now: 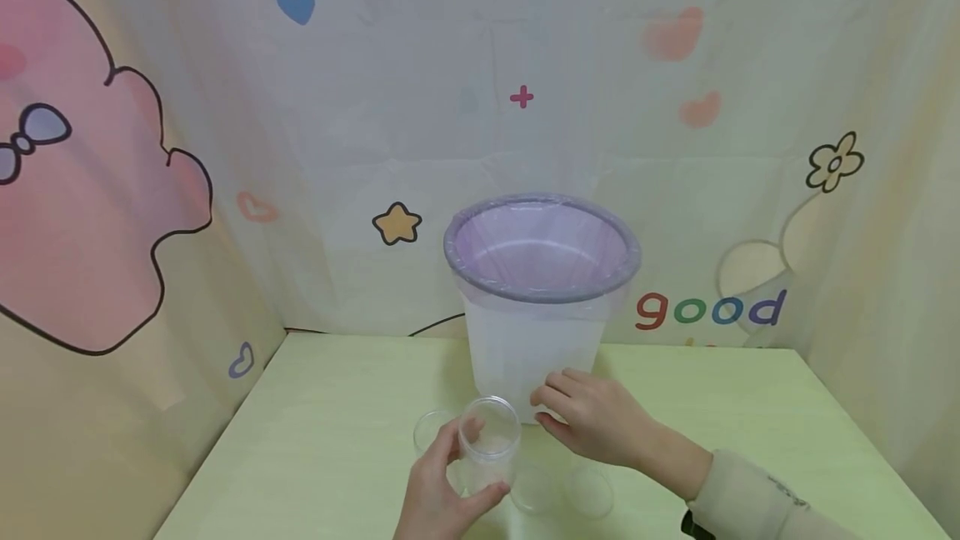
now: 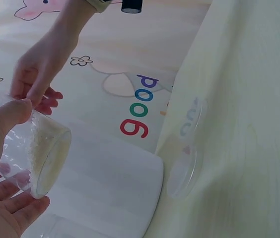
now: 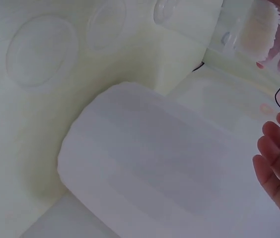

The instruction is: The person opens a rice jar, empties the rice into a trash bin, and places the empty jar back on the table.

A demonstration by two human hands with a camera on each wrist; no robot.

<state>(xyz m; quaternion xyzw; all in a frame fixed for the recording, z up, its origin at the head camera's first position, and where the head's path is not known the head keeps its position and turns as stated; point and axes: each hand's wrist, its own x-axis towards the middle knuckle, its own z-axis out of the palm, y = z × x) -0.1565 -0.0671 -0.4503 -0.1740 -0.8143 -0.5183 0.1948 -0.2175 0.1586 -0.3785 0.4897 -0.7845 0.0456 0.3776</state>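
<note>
My left hand (image 1: 438, 482) grips a clear plastic cup (image 1: 489, 448) between thumb and fingers, tilted a little, above the table. In the left wrist view, pale grains (image 2: 48, 151) lie at the cup's bottom. My right hand (image 1: 596, 419) hovers to the right of the cup, in front of the bin. Its fingers are loosely bent, and nothing shows between them in the right wrist view. Below the hands, two clear round lids (image 1: 588, 492) lie on the table. Another clear round piece (image 1: 431, 432) is partly hidden behind my left hand.
A white bin (image 1: 536, 340) with a grey rim and a clear purplish liner stands at the table's back, close behind both hands. The pale table (image 1: 337, 440) meets printed curtains (image 1: 360, 123) at the back and sides.
</note>
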